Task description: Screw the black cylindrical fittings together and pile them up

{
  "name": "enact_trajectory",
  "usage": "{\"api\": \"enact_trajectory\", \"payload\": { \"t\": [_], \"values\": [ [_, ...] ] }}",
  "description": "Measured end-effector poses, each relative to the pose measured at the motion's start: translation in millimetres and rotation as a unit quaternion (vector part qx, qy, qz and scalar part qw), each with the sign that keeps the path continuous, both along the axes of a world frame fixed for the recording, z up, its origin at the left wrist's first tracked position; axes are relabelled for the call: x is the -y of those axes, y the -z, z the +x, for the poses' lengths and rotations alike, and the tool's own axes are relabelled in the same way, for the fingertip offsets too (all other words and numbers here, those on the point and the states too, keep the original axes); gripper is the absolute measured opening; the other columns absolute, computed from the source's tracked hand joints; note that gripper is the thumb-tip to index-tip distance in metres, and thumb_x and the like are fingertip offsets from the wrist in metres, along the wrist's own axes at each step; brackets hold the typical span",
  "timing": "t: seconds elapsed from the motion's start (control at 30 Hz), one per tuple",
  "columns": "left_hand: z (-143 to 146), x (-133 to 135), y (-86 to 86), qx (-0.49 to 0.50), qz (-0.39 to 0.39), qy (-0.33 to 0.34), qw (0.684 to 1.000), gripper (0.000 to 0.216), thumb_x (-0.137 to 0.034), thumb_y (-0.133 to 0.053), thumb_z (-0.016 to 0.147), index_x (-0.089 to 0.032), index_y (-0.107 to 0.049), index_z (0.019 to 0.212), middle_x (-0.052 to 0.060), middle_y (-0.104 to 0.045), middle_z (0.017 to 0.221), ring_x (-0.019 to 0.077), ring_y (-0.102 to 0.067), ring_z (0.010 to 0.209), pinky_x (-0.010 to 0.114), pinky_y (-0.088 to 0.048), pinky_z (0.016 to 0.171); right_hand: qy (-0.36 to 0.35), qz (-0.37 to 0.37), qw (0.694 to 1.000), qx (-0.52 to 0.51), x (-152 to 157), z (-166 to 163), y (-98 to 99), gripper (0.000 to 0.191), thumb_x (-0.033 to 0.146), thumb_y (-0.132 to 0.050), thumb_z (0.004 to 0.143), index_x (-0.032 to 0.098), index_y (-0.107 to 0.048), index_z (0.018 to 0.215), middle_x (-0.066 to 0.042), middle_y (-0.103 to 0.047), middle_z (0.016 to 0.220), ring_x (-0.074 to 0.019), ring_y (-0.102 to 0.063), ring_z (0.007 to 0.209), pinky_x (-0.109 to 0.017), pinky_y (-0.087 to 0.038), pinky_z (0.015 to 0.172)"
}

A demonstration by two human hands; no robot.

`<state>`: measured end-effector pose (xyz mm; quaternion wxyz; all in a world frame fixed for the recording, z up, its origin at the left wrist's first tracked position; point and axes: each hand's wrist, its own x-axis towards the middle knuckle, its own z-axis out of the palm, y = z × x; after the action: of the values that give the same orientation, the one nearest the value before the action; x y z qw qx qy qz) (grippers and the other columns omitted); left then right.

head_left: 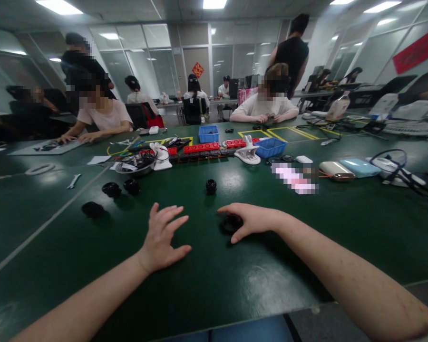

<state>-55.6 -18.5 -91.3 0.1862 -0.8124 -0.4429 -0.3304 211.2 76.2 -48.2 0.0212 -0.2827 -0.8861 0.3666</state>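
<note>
My left hand (164, 237) hovers over the green table with its fingers spread and nothing in it. My right hand (248, 221) reaches around a round black part (231, 224), thumb and index finger apart on either side of it. The palm hides some of that part, and whether the fingers touch it is unclear. Beyond the gap between the hands stands a small black cylindrical part (210, 186). To the left of my left hand are similar black parts: one (111, 189), another beside it (131, 186), and a third (92, 209) lying nearer me.
Across the table runs a red power strip (201, 147) between white clip stands (248, 153). Blue bins (271, 147), a metal bowl (135, 166) and a small wrench (74, 181) lie around. Chargers and cables (395, 171) are at right. Several people sit or stand beyond.
</note>
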Motion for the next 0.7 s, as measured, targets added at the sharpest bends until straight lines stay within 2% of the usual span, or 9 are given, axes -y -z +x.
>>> {"api": "enact_trajectory", "payload": {
  "t": [0.07, 0.13, 0.27, 0.33, 0.43, 0.53, 0.7],
  "values": [
    [39, 2, -1.9, 0.052, -0.011, 0.064, 0.997, 0.054, -0.049, -0.048, 0.076, -0.028, -0.035, 0.123, 0.008, -0.049, 0.117, 0.0295, -0.046, 0.111, 0.052, -0.018, 0.104, 0.022, -0.073, 0.996, -0.039, -6, 2, 4.9, 0.089, 0.041, -0.077, 0.053, 0.016, -0.041, 0.13, -0.011, -0.051, 0.118, -0.0248, -0.05, 0.102, -0.039, -0.038, 0.09],
    [70, 2, -3.8, 0.077, -0.026, 0.104, 0.991, 0.056, -0.051, -0.046, 0.078, -0.027, -0.031, 0.127, 0.009, -0.048, 0.116, 0.0292, -0.045, 0.111, 0.053, -0.017, 0.104, 0.038, -0.134, 0.987, -0.075, -13, 5, 10.2, 0.084, 0.039, -0.077, 0.053, 0.016, -0.044, 0.127, -0.009, -0.055, 0.108, -0.0231, -0.053, 0.096, -0.04, -0.039, 0.088],
    [107, -7, -5.0, 0.067, -0.086, 0.108, 0.988, 0.057, -0.051, -0.046, 0.079, -0.025, -0.033, 0.127, 0.012, -0.047, 0.119, 0.0311, -0.041, 0.115, 0.054, -0.014, 0.104, 0.044, -0.213, 0.968, -0.124, -29, 13, 19.0, 0.062, 0.034, -0.07, 0.065, 0.016, -0.049, 0.121, -0.005, -0.059, 0.098, -0.0166, -0.057, 0.087, -0.034, -0.043, 0.083],
    [115, -13, -5.7, 0.053, -0.139, 0.089, 0.985, 0.058, -0.052, -0.048, 0.078, -0.022, -0.037, 0.126, 0.013, -0.046, 0.122, 0.032, -0.038, 0.117, 0.053, -0.016, 0.104, 0.066, -0.248, 0.955, -0.15, -35, 18, 22.4, 0.052, 0.033, -0.066, 0.07, 0.015, -0.051, 0.117, -0.005, -0.06, 0.1, -0.0144, -0.057, 0.085, -0.031, -0.045, 0.081],
    [121, -19, -7.6, 0.051, -0.189, 0.066, 0.978, 0.059, -0.053, -0.051, 0.078, -0.019, -0.041, 0.125, 0.013, -0.048, 0.12, 0.032, -0.04, 0.114, 0.053, -0.025, 0.099, 0.109, -0.289, 0.933, -0.187, -42, 22, 26.6, 0.042, 0.034, -0.059, 0.077, 0.014, -0.052, 0.113, -0.005, -0.06, 0.094, -0.0119, -0.059, 0.077, -0.028, -0.048, 0.074],
    [123, -24, -8.9, 0.059, -0.2, 0.057, 0.976, 0.062, -0.053, -0.054, 0.076, -0.017, -0.041, 0.125, 0.014, -0.051, 0.117, 0.0316, -0.044, 0.11, 0.052, -0.032, 0.094, 0.138, -0.322, 0.912, -0.215, -43, 21, 29.2, 0.037, 0.032, -0.058, 0.078, 0.013, -0.054, 0.109, -0.003, -0.06, 0.083, -0.01, -0.059, 0.07, -0.024, -0.049, 0.069],
    [126, -32, -7.8, 0.067, -0.217, 0.053, 0.972, 0.061, -0.048, -0.056, 0.076, -0.018, -0.038, 0.126, 0.014, -0.047, 0.125, 0.0299, -0.042, 0.116, 0.051, -0.031, 0.097, 0.164, -0.358, 0.886, -0.246, -43, 19, 30.2, 0.031, 0.028, -0.061, 0.076, 0.014, -0.056, 0.103, -0.003, -0.061, 0.084, -0.0094, -0.058, 0.069, -0.022, -0.05, 0.064]
  ]
}}
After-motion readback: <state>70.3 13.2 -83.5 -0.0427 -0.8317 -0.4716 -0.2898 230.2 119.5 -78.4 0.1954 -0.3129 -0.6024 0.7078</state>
